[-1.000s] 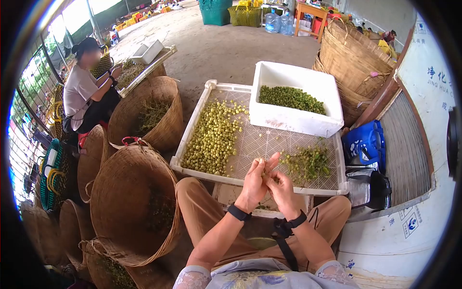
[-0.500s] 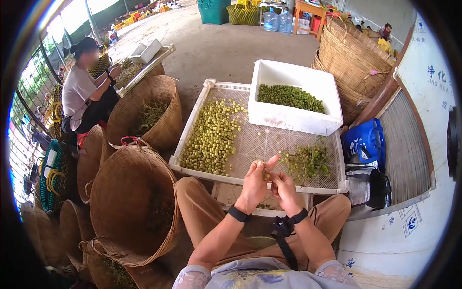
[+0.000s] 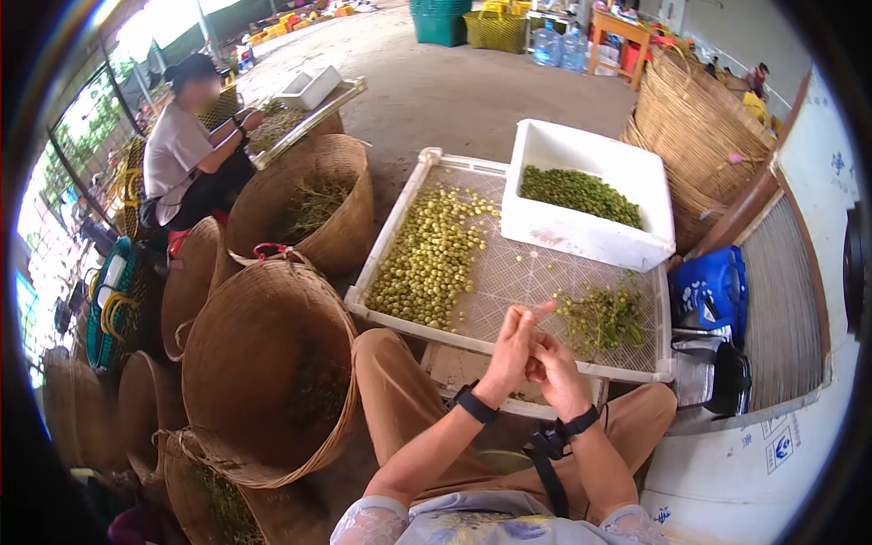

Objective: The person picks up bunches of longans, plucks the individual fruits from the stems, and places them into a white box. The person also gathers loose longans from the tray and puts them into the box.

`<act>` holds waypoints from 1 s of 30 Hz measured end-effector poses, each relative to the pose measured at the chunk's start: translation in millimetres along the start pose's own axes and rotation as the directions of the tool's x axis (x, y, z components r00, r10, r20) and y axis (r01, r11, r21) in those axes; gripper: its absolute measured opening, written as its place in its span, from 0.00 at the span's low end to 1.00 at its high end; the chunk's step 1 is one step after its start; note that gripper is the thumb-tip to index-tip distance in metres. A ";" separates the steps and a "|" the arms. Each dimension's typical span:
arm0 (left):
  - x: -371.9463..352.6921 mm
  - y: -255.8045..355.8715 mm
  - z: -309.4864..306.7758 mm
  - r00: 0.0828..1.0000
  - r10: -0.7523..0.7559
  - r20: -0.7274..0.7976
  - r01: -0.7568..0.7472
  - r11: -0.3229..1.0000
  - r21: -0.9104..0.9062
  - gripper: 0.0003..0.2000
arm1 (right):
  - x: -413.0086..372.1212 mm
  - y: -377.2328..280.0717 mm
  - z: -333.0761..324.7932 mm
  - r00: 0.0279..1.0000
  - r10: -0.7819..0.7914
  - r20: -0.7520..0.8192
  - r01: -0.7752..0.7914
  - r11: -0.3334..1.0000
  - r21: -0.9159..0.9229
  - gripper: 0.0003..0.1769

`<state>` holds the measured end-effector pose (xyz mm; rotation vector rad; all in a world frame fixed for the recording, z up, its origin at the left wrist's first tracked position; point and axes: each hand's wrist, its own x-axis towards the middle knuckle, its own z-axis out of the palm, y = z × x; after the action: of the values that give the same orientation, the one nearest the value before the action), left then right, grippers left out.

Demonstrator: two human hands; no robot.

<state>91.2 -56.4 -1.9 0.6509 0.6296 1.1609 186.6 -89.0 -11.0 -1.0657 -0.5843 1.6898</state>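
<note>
Close together over the front edge of a white mesh tray [image 3: 509,343] are both of my hands. My left hand [image 3: 513,350] has its fingers bent inward, with one finger pointing out; anything between them is hidden. Pressed against it, my right hand [image 3: 556,371] has curled fingers, and what they hold is too small to name. Yellow-green round fruits [image 3: 422,263] lie loose on the tray's left part. Leafy green sprigs [image 3: 604,318] rest on its right part, just beyond my hands. A white foam box [image 3: 586,238] with smaller green fruits [image 3: 581,195] stands at the back right.
Large woven baskets [image 3: 263,372] stand at the left, one [image 3: 350,232] with stems inside. Another person [image 3: 186,145] sits at the far left by a second tray. At the right are a blue bag [image 3: 713,291] and tall stacked baskets [image 3: 695,136].
The whole view has shifted, so the scene sits further right. My hands remain together, and the fruit glimpsed between my fingers earlier no longer shows.
</note>
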 end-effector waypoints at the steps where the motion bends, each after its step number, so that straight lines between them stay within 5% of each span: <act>1: 0.2 -1.2 -2.6 1.000 0.014 -0.013 -0.014 1.000 0.001 0.07 | 0.8 1.5 -1.3 1.000 0.008 0.017 -0.008 1.000 -0.006 0.06; 7: -1.7 1.6 -6.1 0.998 -0.040 0.050 0.039 0.999 0.025 0.08 | 1.3 -2.0 -6.8 0.996 0.086 -0.028 -0.083 0.991 0.103 0.05; 16: -1.9 4.6 -15.2 0.997 -0.037 0.073 0.031 0.996 0.078 0.08 | 5.5 3.2 -18.8 0.981 0.194 0.015 -0.181 0.939 -0.293 0.05; 18: 5.1 12.5 -20.4 0.973 0.204 0.110 -0.221 0.957 0.187 0.07 | 9.3 18.4 -24.5 0.912 0.400 0.094 -0.382 0.909 -0.164 0.06; 19: 7.0 17.4 -24.7 0.973 0.206 0.105 -0.223 0.958 0.183 0.07 | 13.8 20.8 -26.6 0.910 0.405 0.093 -0.386 0.907 -0.170 0.06; 21: 6.6 36.4 -36.2 0.995 0.093 0.017 -0.091 0.989 -0.121 0.06 | 22.8 16.4 -12.0 0.896 0.436 0.091 -0.422 0.896 -0.138 0.07; 26: -10.7 99.9 -89.8 0.985 0.088 -0.150 -0.102 0.991 -0.090 0.05 | 107.0 11.6 34.5 0.935 0.152 0.322 -0.156 0.988 -0.013 0.06; 29: -18.4 129.0 -125.7 0.969 0.065 -0.240 -0.102 0.984 -0.146 0.05 | 135.5 1.0 88.7 0.964 0.182 0.192 -0.164 0.981 -0.107 0.14; 30: -20.9 137.2 -135.0 0.963 0.056 -0.262 -0.095 0.986 -0.140 0.05 | 150.2 9.1 95.1 0.984 0.101 0.147 -0.047 0.942 -0.332 0.22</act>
<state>-98.7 -21.9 13.5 0.4001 0.7323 1.3639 85.1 56.4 -27.5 -1.2023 -0.9679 1.7961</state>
